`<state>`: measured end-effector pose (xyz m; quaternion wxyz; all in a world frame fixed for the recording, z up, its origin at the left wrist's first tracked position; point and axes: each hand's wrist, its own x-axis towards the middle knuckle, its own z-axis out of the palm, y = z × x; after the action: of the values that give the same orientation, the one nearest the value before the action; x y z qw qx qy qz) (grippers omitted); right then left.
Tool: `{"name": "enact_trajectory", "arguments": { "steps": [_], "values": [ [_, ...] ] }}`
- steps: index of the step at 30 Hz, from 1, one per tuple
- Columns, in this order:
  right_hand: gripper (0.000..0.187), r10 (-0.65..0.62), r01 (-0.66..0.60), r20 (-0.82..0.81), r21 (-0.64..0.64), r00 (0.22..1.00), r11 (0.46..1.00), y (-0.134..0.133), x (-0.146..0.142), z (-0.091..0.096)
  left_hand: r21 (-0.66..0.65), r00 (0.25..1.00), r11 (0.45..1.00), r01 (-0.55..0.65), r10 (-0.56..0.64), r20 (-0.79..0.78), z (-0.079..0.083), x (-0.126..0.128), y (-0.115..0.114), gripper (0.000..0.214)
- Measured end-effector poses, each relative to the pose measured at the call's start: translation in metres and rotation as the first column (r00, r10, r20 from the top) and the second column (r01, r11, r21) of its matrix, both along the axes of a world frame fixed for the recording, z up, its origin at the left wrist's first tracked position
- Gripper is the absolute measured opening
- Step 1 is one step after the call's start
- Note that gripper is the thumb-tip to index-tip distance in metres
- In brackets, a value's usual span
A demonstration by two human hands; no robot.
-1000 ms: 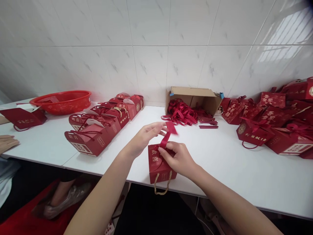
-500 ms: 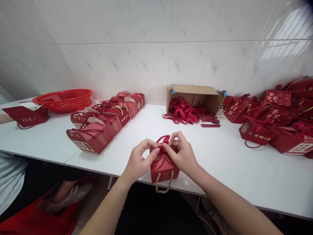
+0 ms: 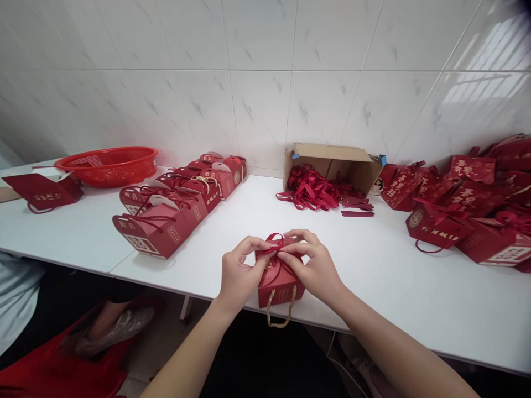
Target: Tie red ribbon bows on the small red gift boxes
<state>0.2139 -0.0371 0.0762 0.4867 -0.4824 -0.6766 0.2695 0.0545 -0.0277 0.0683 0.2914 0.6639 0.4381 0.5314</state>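
A small red gift box point(image 3: 282, 288) sits at the table's front edge, its gold rope handle point(image 3: 280, 325) hanging over the side toward me. Across its top runs a red ribbon point(image 3: 275, 237), with a loop standing up between my hands. My left hand point(image 3: 245, 271) pinches the ribbon from the left, thumb and forefinger together. From the right, my right hand point(image 3: 312, 264) pinches the ribbon close to the same spot. The fingertips nearly meet over the knot area and partly hide it.
Red boxes point(image 3: 178, 226) stand in rows at left, near a red plastic basin point(image 3: 112, 171) and an open red box point(image 3: 45, 190). A cardboard box point(image 3: 327, 149) spills red ribbons point(image 3: 311, 188). More tied boxes point(image 3: 440, 224) pile up at right. Another person's shoe point(image 3: 120, 334) shows below.
Both hands have drawn the ribbon closer at the box top, and its upright part now shows as a smaller loop. My right fingers have lowered slightly.
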Motion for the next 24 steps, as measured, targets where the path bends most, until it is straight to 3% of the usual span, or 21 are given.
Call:
{"name": "enact_trajectory", "arguments": {
  "steps": [4,10,13,15,19,24],
  "values": [
    [0.016,0.081,-0.103,-0.116,-0.207,0.990,0.973,0.004,-0.001,0.000,-0.034,0.999,0.999,0.023,-0.022,0.034,0.000,0.000,0.001,0.004],
    [0.023,0.152,-0.220,-0.265,-0.250,0.952,0.943,0.004,-0.004,-0.005,-0.055,0.992,0.993,0.102,-0.097,0.086,-0.003,0.002,0.010,0.010],
    [0.023,0.112,-0.216,-0.381,-0.240,0.918,0.946,0.003,-0.006,-0.010,0.015,0.999,1.000,-0.012,0.011,0.051,-0.003,0.002,0.010,0.016],
    [0.024,0.088,-0.200,-0.415,-0.235,0.906,0.951,0.002,-0.008,-0.012,0.102,0.995,0.992,-0.074,0.080,-0.062,-0.002,0.000,0.008,0.012],
    [0.023,0.082,-0.183,-0.387,-0.233,0.918,0.955,-0.001,-0.009,-0.011,0.111,0.968,0.994,0.003,0.025,-0.251,0.006,-0.005,0.004,0.012],
    [0.029,0.074,-0.135,-0.244,-0.245,0.967,0.960,-0.003,0.004,-0.002,-0.041,0.970,0.995,0.088,-0.095,-0.223,0.018,-0.010,0.007,0.010]
  ]
}}
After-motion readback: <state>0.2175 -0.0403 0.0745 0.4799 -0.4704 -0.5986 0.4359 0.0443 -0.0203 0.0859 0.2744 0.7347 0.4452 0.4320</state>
